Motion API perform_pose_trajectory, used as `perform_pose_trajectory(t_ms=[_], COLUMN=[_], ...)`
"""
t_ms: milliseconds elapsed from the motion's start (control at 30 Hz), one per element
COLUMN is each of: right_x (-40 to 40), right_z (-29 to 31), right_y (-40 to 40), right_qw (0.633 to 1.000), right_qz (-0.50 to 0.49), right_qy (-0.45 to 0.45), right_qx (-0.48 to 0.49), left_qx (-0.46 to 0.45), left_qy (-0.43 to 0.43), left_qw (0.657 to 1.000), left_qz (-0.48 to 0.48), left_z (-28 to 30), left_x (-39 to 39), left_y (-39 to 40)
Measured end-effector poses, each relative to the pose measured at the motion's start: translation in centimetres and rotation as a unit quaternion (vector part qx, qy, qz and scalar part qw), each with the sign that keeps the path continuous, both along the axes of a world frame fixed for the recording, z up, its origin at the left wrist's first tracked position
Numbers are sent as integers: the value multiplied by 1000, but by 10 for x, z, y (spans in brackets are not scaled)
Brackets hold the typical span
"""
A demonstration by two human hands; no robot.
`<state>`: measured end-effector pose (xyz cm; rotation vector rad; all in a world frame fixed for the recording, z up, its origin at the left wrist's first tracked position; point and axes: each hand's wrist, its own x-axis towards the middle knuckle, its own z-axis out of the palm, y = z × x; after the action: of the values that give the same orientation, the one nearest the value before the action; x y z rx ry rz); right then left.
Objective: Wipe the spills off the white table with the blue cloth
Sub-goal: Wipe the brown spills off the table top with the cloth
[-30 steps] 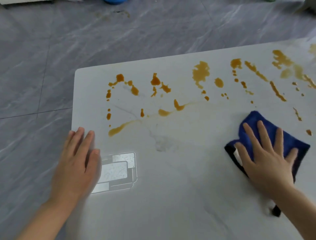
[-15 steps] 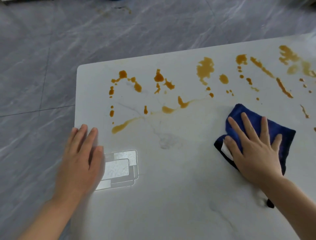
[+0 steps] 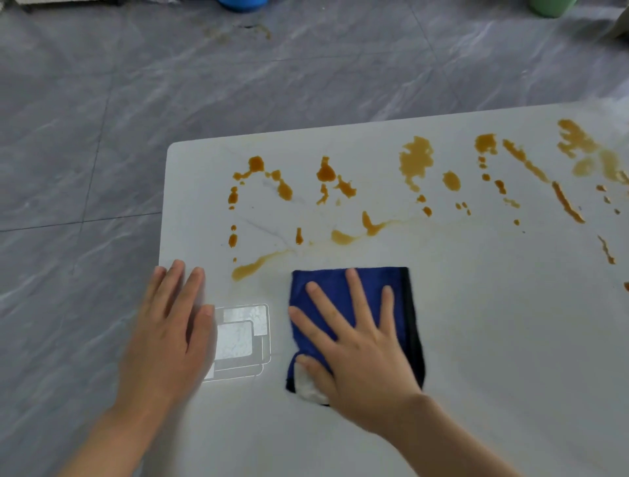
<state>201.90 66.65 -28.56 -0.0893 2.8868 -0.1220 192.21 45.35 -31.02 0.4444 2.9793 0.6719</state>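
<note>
A folded blue cloth (image 3: 401, 299) with a dark edge lies flat on the white table (image 3: 493, 340). My right hand (image 3: 360, 344) presses on it with fingers spread and straight. Orange-brown spills (image 3: 415, 160) run in blobs and streaks across the far half of the table, the nearest streak (image 3: 255, 267) just left of the cloth's far corner. My left hand (image 3: 166, 330) rests flat on the table's left edge, fingers straight, holding nothing.
A bright rectangular light reflection (image 3: 241, 340) sits on the table between my hands. Grey marbled floor (image 3: 102, 136) surrounds the table. A blue object (image 3: 241, 4) and a green object (image 3: 551, 6) stand at the far edge of the floor.
My right hand has slid the blue cloth leftward across the near part of the table, close to my left hand. My left hand stays on the table's left edge.
</note>
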Motion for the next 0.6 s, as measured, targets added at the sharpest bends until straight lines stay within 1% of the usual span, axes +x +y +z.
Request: perform_pose_trajectory(t_ms=[100, 200, 267, 333, 433, 533, 600], right_x=[-24, -58, -86, -114, -144, -134, -110], right_z=[-5, -14, -19, -22, -24, -24, -24], right_y=[-26, -40, -43, -39, -14, 11, 5], right_qw=[999, 996, 996, 996, 995, 988, 987], right_qz=[35, 59, 53, 26, -57, -140, -142], right_qy=[2, 46, 60, 71, 78, 68, 71], right_qx=[-24, -50, -45, -36, -31, -20, -14], left_qx=[-2, -7, -8, -10, -6, -3, 1], left_qy=[-5, -2, 3, 11, 13, 2, -1], left_qw=[1000, 1000, 1000, 1000, 1000, 1000, 1000], left_qz=[4, -3, -2, 1, 2, -1, 5], left_z=[0, 0, 0, -1, -2, -2, -2], left_x=[1, 1, 1, 1, 1, 2, 1], left_y=[0, 0, 0, 0, 0, -1, -2])
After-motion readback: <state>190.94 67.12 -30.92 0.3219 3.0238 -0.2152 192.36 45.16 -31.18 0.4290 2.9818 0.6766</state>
